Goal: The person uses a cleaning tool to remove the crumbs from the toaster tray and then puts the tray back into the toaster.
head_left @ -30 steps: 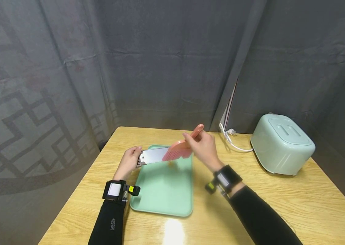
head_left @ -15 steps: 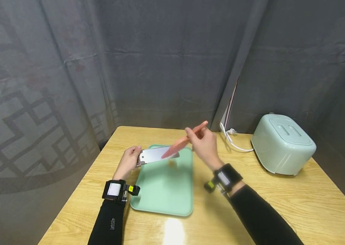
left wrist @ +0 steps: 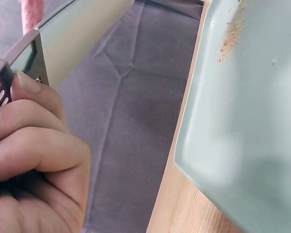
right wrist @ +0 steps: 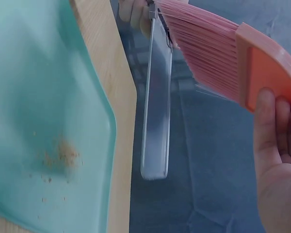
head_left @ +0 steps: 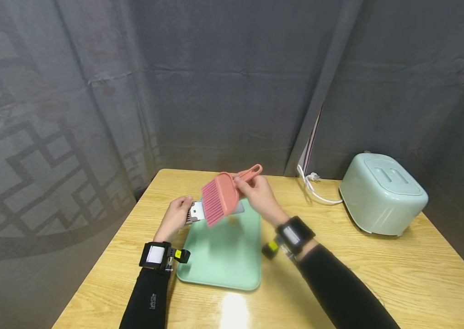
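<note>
My left hand grips the slotted grey end of a narrow metal crumb tray, which points to the right. In the left wrist view the thumb presses near the tray's end plate. My right hand holds a pink brush by the base of its looped handle. The brush's bristles lie across the crumb tray close to the left hand, and its head hides the tray's middle. Under both hands is a mint-green serving tray, with brown crumbs scattered near its far end.
A mint-green toaster stands at the right of the wooden table. Its white cord runs to the back edge. Grey curtains hang behind and along the sides.
The right hand has moved left, bringing the brush along the crumb tray toward the left hand. The brush has turned so its broad side faces the head camera. The left hand stays put.
</note>
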A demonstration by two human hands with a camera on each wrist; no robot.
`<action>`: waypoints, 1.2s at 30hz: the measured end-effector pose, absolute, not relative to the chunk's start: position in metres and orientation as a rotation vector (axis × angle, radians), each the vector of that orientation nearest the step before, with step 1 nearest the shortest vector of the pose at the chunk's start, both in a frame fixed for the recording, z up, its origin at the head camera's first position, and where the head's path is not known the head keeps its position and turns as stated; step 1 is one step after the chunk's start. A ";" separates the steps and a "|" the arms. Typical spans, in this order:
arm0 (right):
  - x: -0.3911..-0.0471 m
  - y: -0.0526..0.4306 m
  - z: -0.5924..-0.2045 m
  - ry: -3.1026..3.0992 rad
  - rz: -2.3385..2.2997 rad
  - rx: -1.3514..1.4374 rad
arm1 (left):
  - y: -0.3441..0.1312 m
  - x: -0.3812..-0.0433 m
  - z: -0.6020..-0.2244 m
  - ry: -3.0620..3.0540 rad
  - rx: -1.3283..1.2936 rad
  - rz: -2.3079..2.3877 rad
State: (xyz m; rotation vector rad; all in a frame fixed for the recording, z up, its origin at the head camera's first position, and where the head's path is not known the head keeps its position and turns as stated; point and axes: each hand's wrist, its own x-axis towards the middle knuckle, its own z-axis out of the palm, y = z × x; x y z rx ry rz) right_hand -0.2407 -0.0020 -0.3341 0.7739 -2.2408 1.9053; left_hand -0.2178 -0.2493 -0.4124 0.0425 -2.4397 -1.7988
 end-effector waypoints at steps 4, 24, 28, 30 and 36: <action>-0.243 -0.010 -0.336 -2.258 1.914 0.812 | -0.249 -0.218 -0.412 -2.441 0.034 -1.794; -0.221 -0.020 -0.317 -2.348 1.888 0.815 | -0.249 -0.214 -0.409 -2.423 -0.001 -1.849; -0.219 -0.020 -0.315 -2.383 1.845 0.801 | -0.249 -0.214 -0.409 -2.421 -0.007 -1.855; -0.218 -0.020 -0.314 -2.398 1.832 0.795 | -0.249 -0.215 -0.409 -2.419 -0.003 -1.860; -0.216 -0.019 -0.312 -2.417 1.796 0.782 | -0.248 -0.215 -0.409 -2.425 0.010 -1.865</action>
